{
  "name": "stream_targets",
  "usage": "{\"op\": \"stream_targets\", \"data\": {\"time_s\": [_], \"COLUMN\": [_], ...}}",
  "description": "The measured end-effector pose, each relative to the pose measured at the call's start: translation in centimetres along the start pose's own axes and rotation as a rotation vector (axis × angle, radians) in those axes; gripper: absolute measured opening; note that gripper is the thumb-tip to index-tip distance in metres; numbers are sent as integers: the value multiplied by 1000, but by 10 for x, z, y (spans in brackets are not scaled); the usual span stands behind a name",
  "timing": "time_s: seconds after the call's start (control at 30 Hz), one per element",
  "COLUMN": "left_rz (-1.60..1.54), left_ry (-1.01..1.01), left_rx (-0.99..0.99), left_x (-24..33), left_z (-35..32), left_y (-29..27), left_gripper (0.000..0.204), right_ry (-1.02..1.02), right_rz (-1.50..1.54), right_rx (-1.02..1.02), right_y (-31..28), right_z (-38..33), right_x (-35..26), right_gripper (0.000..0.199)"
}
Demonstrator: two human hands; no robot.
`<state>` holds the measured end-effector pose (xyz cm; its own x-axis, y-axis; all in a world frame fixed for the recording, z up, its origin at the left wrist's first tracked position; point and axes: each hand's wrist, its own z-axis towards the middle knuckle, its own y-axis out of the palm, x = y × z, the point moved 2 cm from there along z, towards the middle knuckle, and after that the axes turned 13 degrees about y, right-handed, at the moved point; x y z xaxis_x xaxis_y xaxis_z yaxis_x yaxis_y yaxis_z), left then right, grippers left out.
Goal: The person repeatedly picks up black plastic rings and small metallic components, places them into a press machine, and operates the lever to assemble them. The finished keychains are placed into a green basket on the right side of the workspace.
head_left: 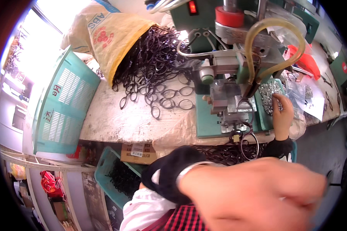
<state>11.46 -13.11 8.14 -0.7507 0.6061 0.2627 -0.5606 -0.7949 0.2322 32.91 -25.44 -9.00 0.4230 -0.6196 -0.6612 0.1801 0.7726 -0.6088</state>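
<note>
My left hand (254,192) looms large and blurred in the lower right, its fingers curled. What it grips, if anything, is hidden. At the right, my right hand (283,115) reaches into a green tray (264,122) of small shiny metal parts (267,96). Its thumb and forefinger come together at the pile; whatever is between them is too small to make out. Left of that hand, a dark eyeglass frame (250,148) sits at the front of a green bench machine (208,119) with a metal fixture (224,98).
Many dark eyeglass frames (154,61) spill from a yellowish sack (115,34) onto the worktop (108,119). A teal basket (67,104) stands at the left. Below are a teal crate (104,163) and a cardboard box (138,153). A yellowish hose (275,23) loops over the machine.
</note>
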Motion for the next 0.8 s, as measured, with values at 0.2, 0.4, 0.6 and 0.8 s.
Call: {"op": "stream_targets", "data": {"time_s": [0.2,0.4,0.6,0.8], "left_rz": [-516,-653,-21,1939], "left_ry": [-62,-148,-491,-876], "left_rx": [-61,-249,-281,102], "left_x": [-46,-40,52,118], "left_z": [-2,-13,-58,-129], "left_y": [30,58,-43,-172], "left_gripper": [16,25,18,13], "right_ry": [-176,-153,270,206], "right_rz": [-253,-127,330,618], "right_rx": [39,36,-46,-366], "right_y": [16,10,-25,-40], "right_z": [-4,-8,-28,-18], "right_x": [0,-5,11,-72], "right_gripper": [10,6,9,14]}}
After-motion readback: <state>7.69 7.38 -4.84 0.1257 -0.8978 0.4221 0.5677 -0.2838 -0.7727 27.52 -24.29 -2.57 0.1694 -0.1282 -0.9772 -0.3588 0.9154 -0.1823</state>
